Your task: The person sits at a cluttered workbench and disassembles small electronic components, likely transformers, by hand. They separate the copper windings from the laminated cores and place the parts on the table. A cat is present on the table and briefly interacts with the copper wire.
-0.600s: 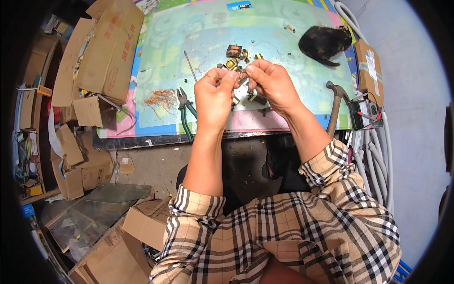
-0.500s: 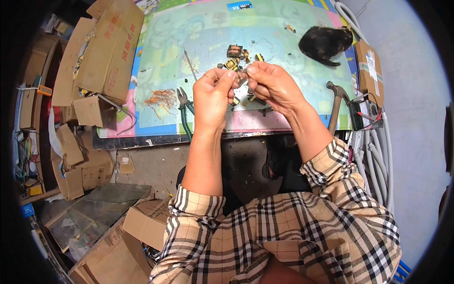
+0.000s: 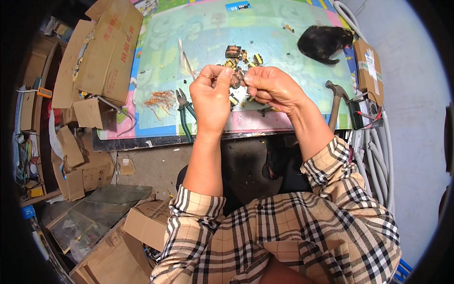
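Sitting between both pinched hands (image 3: 211, 97) (image 3: 275, 88): brown piece (image 3: 237, 80)

Worktop cover (image 3: 288, 71) looked glossy plastic; box (image 3: 106, 57) matt cardboard; wire (image 3: 161, 101) coppery metal; hammer head (image 3: 334, 87) dull metal; shirt (image 3: 279, 227) woven cloth.

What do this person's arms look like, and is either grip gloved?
The left sleeve and right sleeve are tan plaid, with black and white checks and thin reddish lines, folded back so both forearms are bare. The left grip, an ungloved hand, seems to wear a thin gold-coloured ring; the right grip is ungloved too. No watch shows.
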The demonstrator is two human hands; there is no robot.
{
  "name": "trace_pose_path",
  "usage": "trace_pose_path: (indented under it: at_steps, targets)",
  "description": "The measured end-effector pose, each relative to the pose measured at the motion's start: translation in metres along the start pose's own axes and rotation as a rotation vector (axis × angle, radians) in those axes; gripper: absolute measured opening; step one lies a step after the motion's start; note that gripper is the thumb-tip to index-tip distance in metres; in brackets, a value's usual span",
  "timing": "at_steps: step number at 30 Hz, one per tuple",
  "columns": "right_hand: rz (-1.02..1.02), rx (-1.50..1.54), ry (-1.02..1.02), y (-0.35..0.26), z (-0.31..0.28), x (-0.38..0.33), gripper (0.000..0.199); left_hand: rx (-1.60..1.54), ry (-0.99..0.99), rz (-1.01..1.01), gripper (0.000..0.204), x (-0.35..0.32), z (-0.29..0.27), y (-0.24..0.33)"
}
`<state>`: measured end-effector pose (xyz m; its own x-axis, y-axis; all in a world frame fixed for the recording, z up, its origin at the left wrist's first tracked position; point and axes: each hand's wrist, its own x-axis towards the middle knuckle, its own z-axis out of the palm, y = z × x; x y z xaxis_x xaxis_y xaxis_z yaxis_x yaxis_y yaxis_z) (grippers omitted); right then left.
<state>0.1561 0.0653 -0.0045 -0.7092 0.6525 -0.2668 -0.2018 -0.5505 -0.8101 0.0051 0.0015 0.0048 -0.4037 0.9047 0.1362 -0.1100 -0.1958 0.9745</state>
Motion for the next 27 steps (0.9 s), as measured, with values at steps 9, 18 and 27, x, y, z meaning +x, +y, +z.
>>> trace_pose_path:
  at_steps: [9,18,27]
  targets:
    - [-0.211,-0.609,-0.024,-0.005,0.010,-0.010,0.016,-0.047,0.018,-0.233,0.011,0.000,-0.002,-0.006]
    - [-0.196,-0.711,-0.113,-0.004,0.010,-0.010,0.020,0.036,-0.005,-0.151,0.011,0.003,-0.008,-0.009]
    - [-0.458,-0.534,0.390,-0.022,-0.020,-0.006,0.017,0.042,0.017,-0.368,0.014,0.017,0.025,-0.002]
